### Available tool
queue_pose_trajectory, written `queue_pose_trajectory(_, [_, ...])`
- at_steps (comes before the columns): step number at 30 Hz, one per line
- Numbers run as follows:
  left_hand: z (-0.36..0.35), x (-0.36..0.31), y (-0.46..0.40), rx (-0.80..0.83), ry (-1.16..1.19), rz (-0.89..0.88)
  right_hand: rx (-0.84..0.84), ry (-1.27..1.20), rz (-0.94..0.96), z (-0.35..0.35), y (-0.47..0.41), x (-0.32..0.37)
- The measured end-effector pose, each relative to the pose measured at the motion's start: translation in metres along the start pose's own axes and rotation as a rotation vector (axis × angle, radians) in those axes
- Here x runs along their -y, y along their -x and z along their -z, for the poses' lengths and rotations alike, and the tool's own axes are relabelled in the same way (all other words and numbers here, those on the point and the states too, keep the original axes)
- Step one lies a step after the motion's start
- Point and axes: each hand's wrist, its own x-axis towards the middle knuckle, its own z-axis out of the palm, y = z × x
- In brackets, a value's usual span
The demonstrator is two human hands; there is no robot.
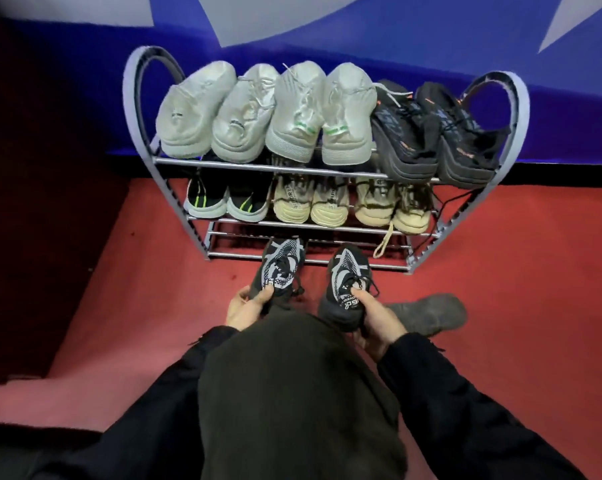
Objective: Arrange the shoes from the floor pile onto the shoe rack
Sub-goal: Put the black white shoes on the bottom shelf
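left hand (244, 306): gripping heel of left black-and-white sneaker (281, 268), toe pointing at rack
right hand (379, 322): gripping heel of right black-and-white sneaker (348, 285), thumb on the tongue
sneakers: apart, held side by side just in front of the bottom rails
shoe rack (202, 162): top shelf four grey shoes, two black-orange; middle shelf black-green pair, four beige
floor: dark grey shoe (431, 311) on red carpet (517, 306), just beside right hand

Partly legible lettering on beige shoes' heels (290, 202), blurred print on black shoe's tongue (348, 300), nothing fully readable
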Motion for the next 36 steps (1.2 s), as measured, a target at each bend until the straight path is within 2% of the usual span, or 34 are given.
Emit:
queue_pose_trajectory(3, [0.011, -0.017, -0.011, -0.097, 0.215, 0.062, 0.063, 0.046, 0.018, -0.02, -0.014, 0.012])
queue_pose_trajectory(6, [0.023, -0.024, -0.045, -0.105, 0.326, 0.042, 0.098, 0.087, 0.013, -0.047, -0.009, 0.025])
queue_pose_trajectory(11, [0.028, -0.049, -0.101, -0.092, 0.343, 0.0, 0.168, 0.073, 0.005, -0.082, -0.027, 0.032])
queue_pose_trajectory(16, [0.022, -0.054, -0.15, -0.122, 0.442, 0.064, 0.216, 0.103, -0.027, -0.1, -0.057, 0.034])
queue_pose_trajectory(22, [0.018, -0.065, -0.198, -0.291, 0.523, 0.052, 0.254, 0.147, -0.023, -0.113, -0.091, 0.038])
queue_pose_trajectory(23, [0.013, -0.065, -0.202, -0.316, 0.509, 0.029, 0.264, 0.16, -0.019, -0.115, -0.096, 0.038])
queue_pose_trajectory(25, [0.0, -0.063, -0.203, -0.397, 0.327, -0.043, 0.264, 0.203, 0.001, -0.122, -0.1, 0.038])
queue_pose_trajectory(29, [-0.007, -0.058, -0.198, -0.685, -0.292, -0.047, 0.121, 0.393, 0.111, -0.138, -0.109, 0.038])
queue_pose_trajectory(31, [0.004, -0.057, -0.2, -0.651, -0.337, -0.076, 0.079, 0.446, 0.136, -0.148, -0.113, 0.043])
queue_pose_trajectory(36, [0.028, -0.042, -0.202, -0.485, -0.251, -0.125, 0.048, 0.479, 0.217, -0.184, -0.108, 0.063])
